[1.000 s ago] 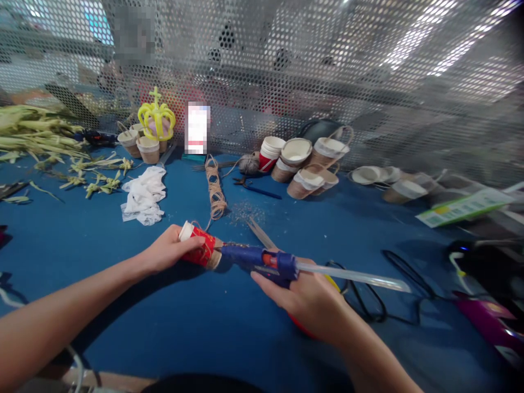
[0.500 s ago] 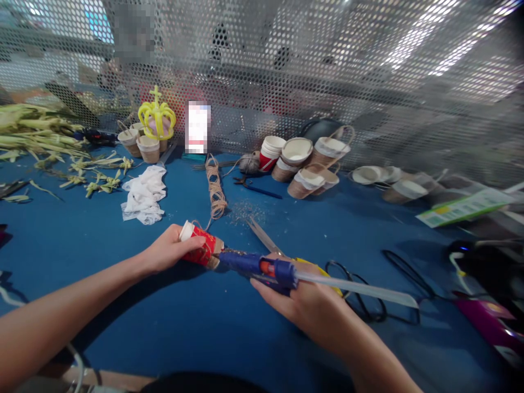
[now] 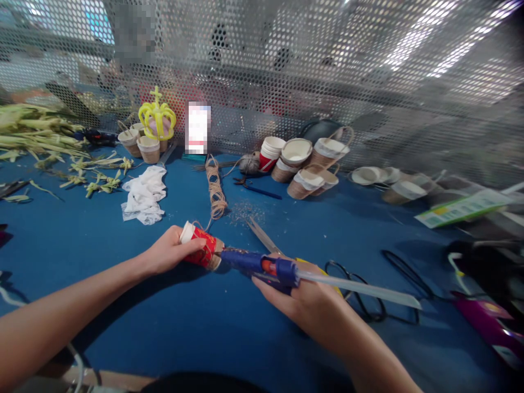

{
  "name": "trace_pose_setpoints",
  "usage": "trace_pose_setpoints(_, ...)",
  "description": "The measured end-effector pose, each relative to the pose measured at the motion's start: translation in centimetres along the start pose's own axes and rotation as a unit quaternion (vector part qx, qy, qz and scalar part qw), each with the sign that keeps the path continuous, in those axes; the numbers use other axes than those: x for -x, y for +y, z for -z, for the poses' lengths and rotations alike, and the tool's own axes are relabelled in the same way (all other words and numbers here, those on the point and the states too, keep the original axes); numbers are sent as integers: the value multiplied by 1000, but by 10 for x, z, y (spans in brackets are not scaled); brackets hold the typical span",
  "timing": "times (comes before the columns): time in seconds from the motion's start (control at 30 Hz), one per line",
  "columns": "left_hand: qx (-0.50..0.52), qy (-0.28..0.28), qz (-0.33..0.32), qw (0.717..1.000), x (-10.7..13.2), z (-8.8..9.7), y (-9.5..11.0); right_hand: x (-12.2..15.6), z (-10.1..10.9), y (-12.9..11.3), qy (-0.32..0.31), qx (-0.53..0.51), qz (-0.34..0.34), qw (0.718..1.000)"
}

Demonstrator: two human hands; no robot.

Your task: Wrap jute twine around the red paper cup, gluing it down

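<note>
My left hand is closed around a red paper cup that lies tilted on its side, its white rim to the left. Brown twine is wrapped about the cup's bottom end at the right. In my right hand is a blue hot glue gun, its nozzle at or very near the twine-wrapped end; I cannot tell whether it touches. A long clear glue stick juts out of the gun's back. Scissors with yellow handles lie partly hidden behind my right hand. A loose hank of twine lies beyond the cup.
Several twine-wrapped cups stand at the back right, near pliers. White lace cloth, a yellow crown and dried husks are at the left. Black cable coils at the right. A perforated metal screen rises behind.
The glue gun has shifted very slightly to the right, its nozzle drawing back a little along the cup's end. My left hand and the cup have hardly moved.
</note>
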State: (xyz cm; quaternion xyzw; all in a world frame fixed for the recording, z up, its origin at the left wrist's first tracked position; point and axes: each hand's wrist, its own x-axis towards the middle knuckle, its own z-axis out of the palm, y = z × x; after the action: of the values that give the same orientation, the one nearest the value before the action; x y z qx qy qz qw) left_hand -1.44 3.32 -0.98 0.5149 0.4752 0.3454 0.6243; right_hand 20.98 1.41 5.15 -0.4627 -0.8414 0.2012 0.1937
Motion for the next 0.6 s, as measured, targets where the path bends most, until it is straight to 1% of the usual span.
trace_pose_setpoints(0.1, -20, 6, -5, 1000, 0, 0, 0, -1, 0, 0, -6, 15, -2, 1000)
trace_pose_setpoints(0.23, -44, 7, -11, 999, 1, 0, 0, -1, 0, 3, 14, 47, 10, 999)
trace_pose_setpoints(0.4, -51, -3, -18, 999, 3, -1, 2, -2, -3, 6, -7, 59, 1, 998)
trace_pose_setpoints(0.6, -49, 0, -5, 999, 3, -1, 0, -3, -7, 13, -8, 27, -16, 999)
